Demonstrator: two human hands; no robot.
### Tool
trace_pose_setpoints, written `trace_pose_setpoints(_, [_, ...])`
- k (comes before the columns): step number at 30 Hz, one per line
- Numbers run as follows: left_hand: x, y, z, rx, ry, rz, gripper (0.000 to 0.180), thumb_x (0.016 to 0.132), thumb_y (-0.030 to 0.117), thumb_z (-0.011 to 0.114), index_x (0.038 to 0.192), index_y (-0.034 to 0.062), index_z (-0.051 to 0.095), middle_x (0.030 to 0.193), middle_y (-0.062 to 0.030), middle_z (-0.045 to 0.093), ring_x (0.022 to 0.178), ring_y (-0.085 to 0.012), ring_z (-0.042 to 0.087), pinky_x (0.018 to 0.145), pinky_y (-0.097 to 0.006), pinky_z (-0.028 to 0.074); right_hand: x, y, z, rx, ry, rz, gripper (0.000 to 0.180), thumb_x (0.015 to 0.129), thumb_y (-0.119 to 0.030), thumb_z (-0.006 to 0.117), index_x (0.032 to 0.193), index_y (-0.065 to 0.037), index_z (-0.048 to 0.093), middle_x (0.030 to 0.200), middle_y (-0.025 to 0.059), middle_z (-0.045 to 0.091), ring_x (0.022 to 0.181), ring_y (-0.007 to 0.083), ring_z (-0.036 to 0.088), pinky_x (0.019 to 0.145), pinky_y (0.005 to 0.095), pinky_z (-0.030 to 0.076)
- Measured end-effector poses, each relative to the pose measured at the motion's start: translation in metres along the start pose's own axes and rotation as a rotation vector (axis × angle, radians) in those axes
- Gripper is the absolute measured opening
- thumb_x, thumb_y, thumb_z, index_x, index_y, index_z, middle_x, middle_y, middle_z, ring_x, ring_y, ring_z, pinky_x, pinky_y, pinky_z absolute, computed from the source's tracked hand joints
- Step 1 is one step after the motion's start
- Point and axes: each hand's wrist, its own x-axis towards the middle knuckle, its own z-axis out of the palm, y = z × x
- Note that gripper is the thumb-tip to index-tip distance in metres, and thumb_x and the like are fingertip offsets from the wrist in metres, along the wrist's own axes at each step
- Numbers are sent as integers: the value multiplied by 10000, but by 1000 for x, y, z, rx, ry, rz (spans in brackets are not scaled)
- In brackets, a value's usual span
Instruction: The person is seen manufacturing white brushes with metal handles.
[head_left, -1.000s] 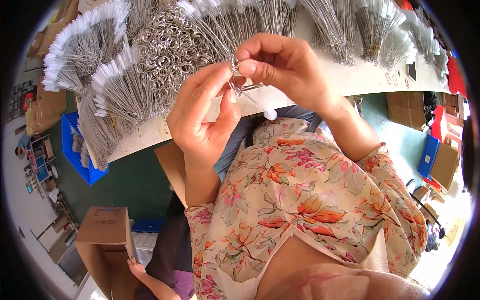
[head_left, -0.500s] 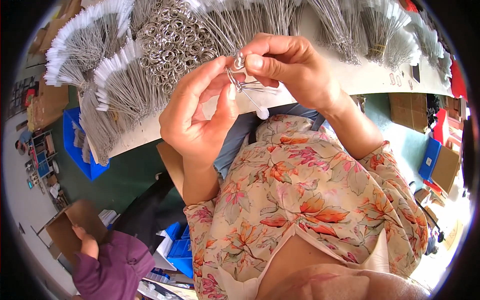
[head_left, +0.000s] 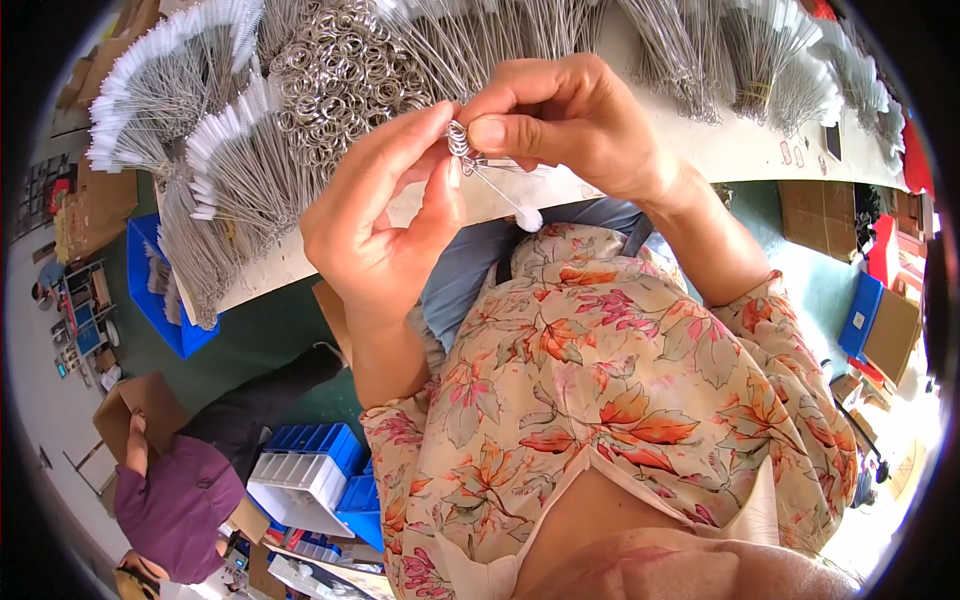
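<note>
Both hands pinch one ring [head_left: 459,138] – left hand [head_left: 385,225] steadies, right hand [head_left: 565,125] grips, its wire [head_left: 497,192] dangling.

Green floor [head_left: 262,345] under a white workbench [head_left: 740,150], blue crates [head_left: 165,300] and cardboard boxes [head_left: 150,400] around.
</note>
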Motion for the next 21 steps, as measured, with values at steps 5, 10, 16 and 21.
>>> trace_pose_setpoints(5, [3, -2, -7, -42, -9, -34, 327, 725, -138, 599, 1046, -78, 603, 996, -180, 624, 810, -177, 643, 697, -259, 545, 7, -10, -6, -171, -134, 108, 153, 809, -173, 683, 885, -41, 677, 664, -21, 602, 568, 36, 486, 512, 185, 402])
trace_pose_setpoints(10, [8, 5, -7, -188, -48, -254, 261, 776, -74, 597, 1037, -74, 605, 956, -162, 625, 756, -158, 631, 686, -245, 533, 0, -14, -9, -173, -148, 149, 157, 820, -174, 668, 912, -46, 665, 675, -20, 599, 566, 31, 489, 506, 188, 405])
trace_pose_setpoints(16, [12, -2, -16, 54, -213, -118, 148, 855, 19, 581, 978, -61, 596, 797, -52, 573, 618, -86, 524, 540, -201, 441, -3, -8, -9, 16, -189, 206, 158, 850, -152, 631, 949, -29, 634, 726, -9, 614, 579, 33, 517, 504, 179, 410])
trace_pose_setpoints(21, [3, 11, -20, -752, 30, -730, 104, 895, 70, 544, 937, -16, 585, 752, -17, 533, 555, -37, 433, 483, -184, 353, -4, -9, -2, -44, -158, 162, 165, 858, -150, 619, 949, -14, 635, 744, -9, 601, 630, 39, 509, 543, 190, 418])
